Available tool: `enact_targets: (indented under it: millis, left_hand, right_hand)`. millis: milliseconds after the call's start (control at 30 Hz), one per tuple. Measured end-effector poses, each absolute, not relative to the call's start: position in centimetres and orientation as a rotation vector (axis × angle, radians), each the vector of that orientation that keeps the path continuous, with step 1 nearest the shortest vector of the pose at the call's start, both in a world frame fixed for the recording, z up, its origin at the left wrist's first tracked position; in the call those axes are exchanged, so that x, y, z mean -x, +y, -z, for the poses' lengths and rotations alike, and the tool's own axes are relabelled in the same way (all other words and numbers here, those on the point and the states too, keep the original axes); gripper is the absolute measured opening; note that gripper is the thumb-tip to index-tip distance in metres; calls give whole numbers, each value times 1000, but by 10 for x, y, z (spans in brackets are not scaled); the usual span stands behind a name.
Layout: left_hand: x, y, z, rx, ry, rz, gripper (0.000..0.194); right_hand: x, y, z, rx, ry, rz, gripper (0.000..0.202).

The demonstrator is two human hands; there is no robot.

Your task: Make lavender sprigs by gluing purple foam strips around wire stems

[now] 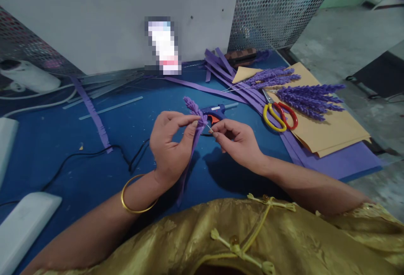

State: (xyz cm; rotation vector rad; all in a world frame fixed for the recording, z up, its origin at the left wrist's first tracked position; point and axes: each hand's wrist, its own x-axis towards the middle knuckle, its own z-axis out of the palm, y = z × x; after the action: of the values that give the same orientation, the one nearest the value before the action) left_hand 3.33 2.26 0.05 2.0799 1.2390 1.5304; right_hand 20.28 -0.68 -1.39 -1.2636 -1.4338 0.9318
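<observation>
A purple paper lavender flower (192, 106) points up and to the left above the blue tabletop. My left hand (173, 138) pinches it at its lower end, where a purple paper strip (191, 157) hangs down below the fingers. Thumb and fingertips of my right hand (235, 138) are closed on the thin wire stem (208, 128) that sticks out of the flower's base. Just behind both hands lies a blue glue gun (214, 110) with an orange trigger, partly hidden by the flower and fingers.
Scissors (277, 117) with yellow and red handles lie at right, beside finished lavender stems (312, 98) on tan paper (331, 132). Purple strips (221, 69) spread behind. A fringed strip (94, 117), glue sticks (110, 107) and a black cable (85, 154) lie at left.
</observation>
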Motion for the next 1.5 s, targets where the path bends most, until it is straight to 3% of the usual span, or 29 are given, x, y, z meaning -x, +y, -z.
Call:
enact_targets:
  millis: [800, 1133, 1367, 1500]
  left_hand:
    - [-30, 31, 2, -2175, 1182, -1370, 45]
    - [-35, 25, -3, -2012, 1253, -1471, 18]
    - [-30, 27, -1, -1963, 1283, -1387, 53]
    - [-30, 27, -1, -1911, 1243, -1421, 56]
  right_hand:
    - [-202, -10, 12, 1254, -1500, -923, 8]
    - [-202, -8, 13, 1252, -1481, -913, 8]
    - [-202, -9, 12, 1251, -1477, -920, 7]
    - [-202, -9, 12, 1254, -1473, -912, 6]
